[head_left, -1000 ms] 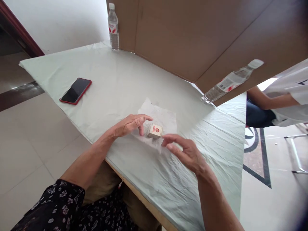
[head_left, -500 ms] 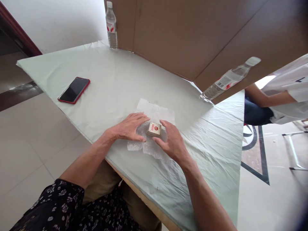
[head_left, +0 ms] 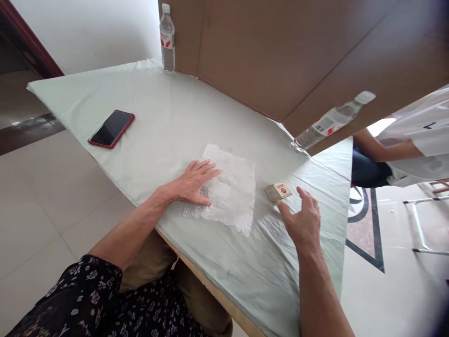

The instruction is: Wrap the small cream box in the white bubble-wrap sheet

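A sheet of whitish bubble wrap (head_left: 233, 187) lies spread on the pale green tablecloth (head_left: 168, 126). On its left part rests my left hand (head_left: 194, 183), palm down with the fingers spread. Right of the wrap, on the cloth, is a small cream box (head_left: 278, 191) with a red mark. My right hand (head_left: 302, 216) is just right of the box, thumb and fingers apart and nothing held; its thumb tip is close to the box's lower edge, and whether it touches cannot be told.
A phone in a red case (head_left: 111, 128) lies at the left. One water bottle (head_left: 167, 42) stands at the back; another bottle (head_left: 331, 122) leans near a tall brown cardboard panel (head_left: 252, 51). A person's arm (head_left: 382, 150) shows at the right.
The box has moved right, off the bubble wrap onto the cloth. My right hand has moved right too. More of the wrap is visible, lying flatter; my left hand has stayed nearly in place.
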Demonstrator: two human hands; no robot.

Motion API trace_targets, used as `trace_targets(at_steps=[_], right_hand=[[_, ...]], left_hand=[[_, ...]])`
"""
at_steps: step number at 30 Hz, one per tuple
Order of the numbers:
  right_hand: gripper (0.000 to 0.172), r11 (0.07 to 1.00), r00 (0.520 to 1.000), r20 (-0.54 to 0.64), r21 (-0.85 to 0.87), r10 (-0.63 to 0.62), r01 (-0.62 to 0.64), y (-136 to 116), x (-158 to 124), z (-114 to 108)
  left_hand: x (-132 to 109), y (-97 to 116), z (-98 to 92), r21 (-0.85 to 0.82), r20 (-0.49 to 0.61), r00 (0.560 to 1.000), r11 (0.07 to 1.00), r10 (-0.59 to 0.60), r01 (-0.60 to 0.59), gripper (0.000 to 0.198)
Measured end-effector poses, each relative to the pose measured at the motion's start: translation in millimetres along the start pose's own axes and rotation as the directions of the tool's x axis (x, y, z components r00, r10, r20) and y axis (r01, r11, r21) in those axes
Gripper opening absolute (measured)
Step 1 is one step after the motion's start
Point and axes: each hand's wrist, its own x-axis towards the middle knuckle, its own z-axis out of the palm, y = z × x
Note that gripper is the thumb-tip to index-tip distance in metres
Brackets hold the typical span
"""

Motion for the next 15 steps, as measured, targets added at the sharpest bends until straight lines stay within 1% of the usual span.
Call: trace_targets(at_steps=[1,2,3,4,5,7,9,10,12,15], right_hand=[[0.057,0.999,0.998,-0.057,0.000,-0.037,0.037,-9.3,-3.1,-1.4],[0.055,0.996,0.993,-0.088,0.012,-0.084,0.086,-21.0,-6.6,-2.2],[0.049,0.986,0.985,-0.072,0.049,-0.156,0.160,-33.6,-10.1,-2.0],[0.046,0.965,0.969,-0.001,0.097,-0.246,0.245,-45.7,-13.3,-0.3],[0.047,0.939,0.939,0.098,0.138,-0.329,0.314,-56.1,-16.1,2.9],[0.059,0.896,0.848,0.292,0.189,-0.442,0.402,-69.0,-20.4,12.9],[0.075,0.886,0.776,0.429,0.196,-0.463,0.420,-70.8,-22.8,24.4],[0.083,0.888,0.751,0.476,0.191,-0.457,0.418,-68.8,-23.6,29.1],[0.092,0.889,0.713,0.538,0.191,-0.450,0.417,-62.5,-24.2,34.4],[0.097,0.883,0.673,0.582,0.205,-0.456,0.421,-54.9,-24.3,32.0]], left_hand=[[0.3,0.2,-0.1,0.000,-0.017,1.000,1.000,0.005,-0.005,0.098],[0.5,0.7,-0.3,0.000,-0.035,0.999,1.000,0.009,-0.009,0.097],[0.7,1.2,-0.4,-0.002,-0.052,0.999,1.000,0.010,-0.010,0.096],[0.7,1.6,-0.4,-0.006,-0.066,0.998,1.000,0.007,-0.008,0.094],[0.7,1.9,-0.3,-0.010,-0.071,0.997,1.000,0.003,-0.004,0.093],[0.4,1.5,0.1,-0.010,-0.050,0.999,1.000,-0.012,0.012,0.091],[0.0,-0.3,0.1,0.007,0.008,1.000,1.000,-0.030,0.030,0.093],[-0.4,-1.4,-0.4,0.016,0.038,0.999,0.999,-0.038,0.037,0.096],[-1.1,-3.1,-2.2,0.030,0.082,0.995,0.998,-0.052,0.049,0.102],[-1.7,-2.6,-6.4,0.052,0.120,0.991,0.997,-0.065,0.059,0.106]])
